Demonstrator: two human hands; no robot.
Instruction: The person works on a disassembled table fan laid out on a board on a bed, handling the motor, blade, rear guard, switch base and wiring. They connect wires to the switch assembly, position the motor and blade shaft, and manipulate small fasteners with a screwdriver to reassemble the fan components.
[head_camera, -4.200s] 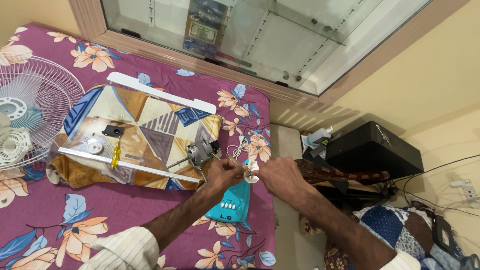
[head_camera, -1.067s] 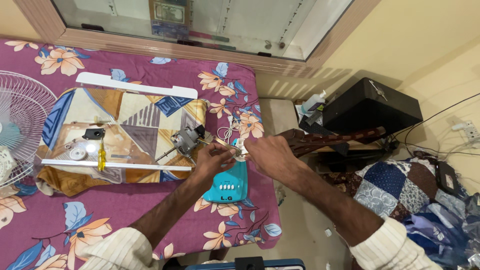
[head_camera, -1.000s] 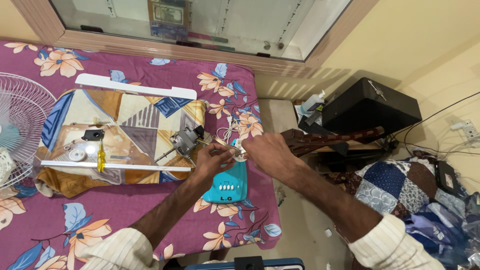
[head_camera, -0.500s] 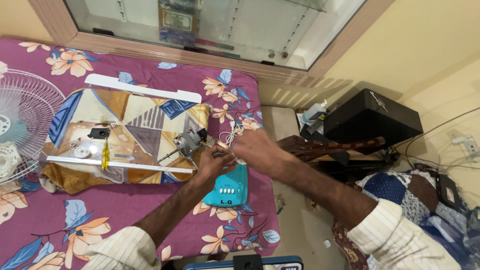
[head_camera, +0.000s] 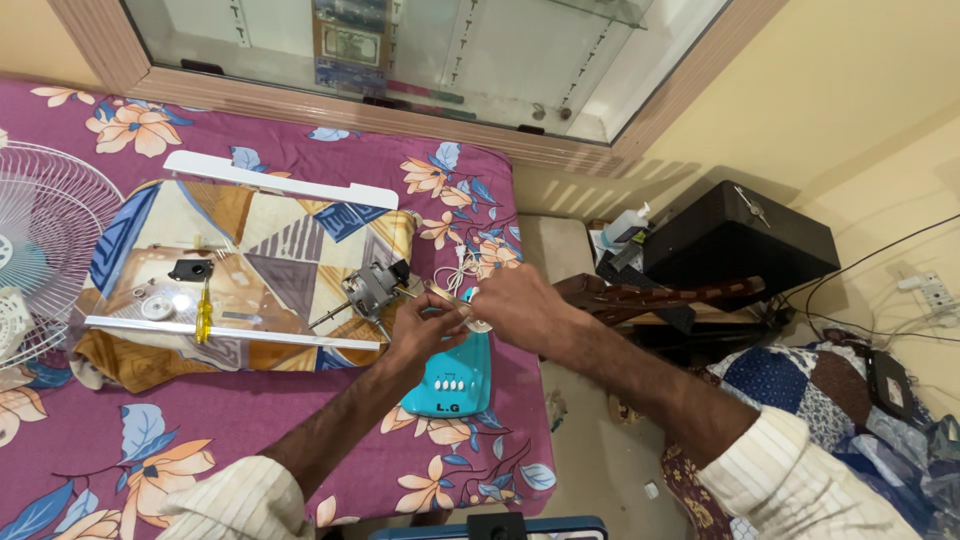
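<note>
Bed with a magenta flower-print sheet (head_camera: 200, 440), set against a wood-framed glass cabinet and a yellow wall; narrow floor strip to the right of the bed.

Nearest: both forearms reach in from the bottom edge, cuffs of a cream striped shirt on each.

Left hand (head_camera: 425, 330): fingers drawn together in a pinch on a thin wire end just above the teal fan base (head_camera: 450, 375). Right hand (head_camera: 515, 305): curled shut, fingertips meeting the left hand's at the same spot, closed on a small pale part; what that part is cannot be told. The two hands touch.

Teal fan base lies flat on the sheet near the bed's right edge, directly under the hands, a row of white buttons facing up.

Just left of the hands: small grey fan motor (head_camera: 372, 290) with its shaft sticking out, resting on the edge of a patchwork cushion (head_camera: 240, 250). White cord (head_camera: 455, 275) is looped on the sheet just behind the hands.

On the cushion: clear plastic sheet, yellow-handled screwdriver (head_camera: 203, 318), small black part (head_camera: 190, 268), white discs.

Far left: white wire fan guard (head_camera: 45, 240), partly out of frame.

Off the bed, right: black case (head_camera: 740, 245), dark wooden piece in front of it, patchwork quilt (head_camera: 800, 380), cables along the wall.
</note>
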